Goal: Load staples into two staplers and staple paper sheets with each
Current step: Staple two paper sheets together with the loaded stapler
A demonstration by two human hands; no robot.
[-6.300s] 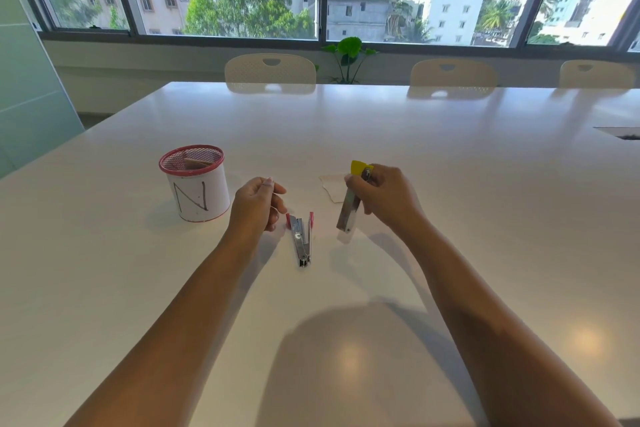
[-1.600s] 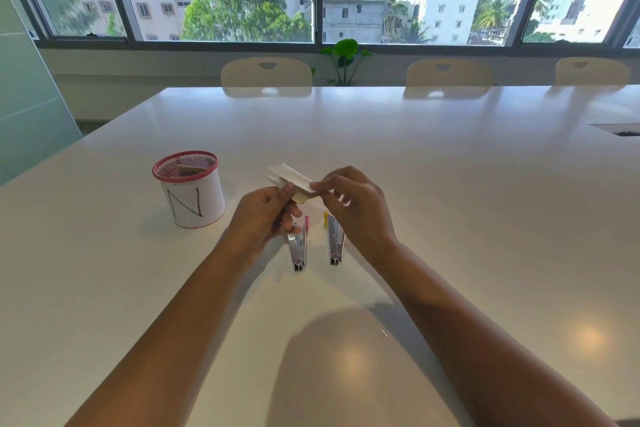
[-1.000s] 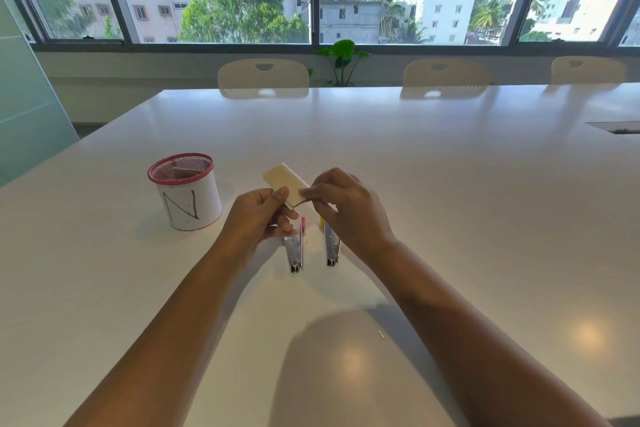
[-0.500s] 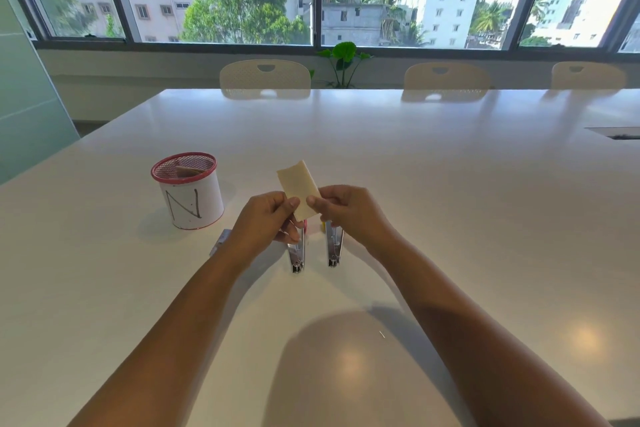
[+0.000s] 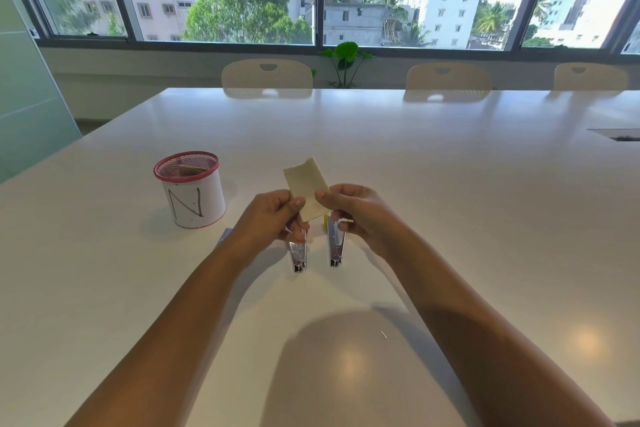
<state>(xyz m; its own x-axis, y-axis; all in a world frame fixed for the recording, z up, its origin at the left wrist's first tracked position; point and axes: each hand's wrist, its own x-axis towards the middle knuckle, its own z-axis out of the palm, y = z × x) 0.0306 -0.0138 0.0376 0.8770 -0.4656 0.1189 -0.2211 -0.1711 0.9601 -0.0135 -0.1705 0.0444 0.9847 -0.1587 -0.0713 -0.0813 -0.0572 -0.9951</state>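
Note:
A small folded cream paper sheet (image 5: 308, 186) stands upright above the table, pinched from both sides. My left hand (image 5: 268, 218) grips its left edge and my right hand (image 5: 356, 210) grips its right edge. Below the hands two small metal staplers lie side by side on the white table (image 5: 450, 218): the pink-trimmed stapler (image 5: 298, 253) on the left and the yellow-trimmed stapler (image 5: 335, 246) on the right. Their far ends are hidden by my fingers.
A white cup with a red mesh rim (image 5: 191, 189), marked with an N, stands left of my hands. A small pale object (image 5: 223, 237) peeks out beside my left wrist. A loose staple (image 5: 383, 333) lies near my right forearm. Chairs (image 5: 266, 74) line the far edge.
The right hand set the yellow stapler down beside the pink one. Both hands took up the paper and turned it from lying flat to standing upright between the fingers.

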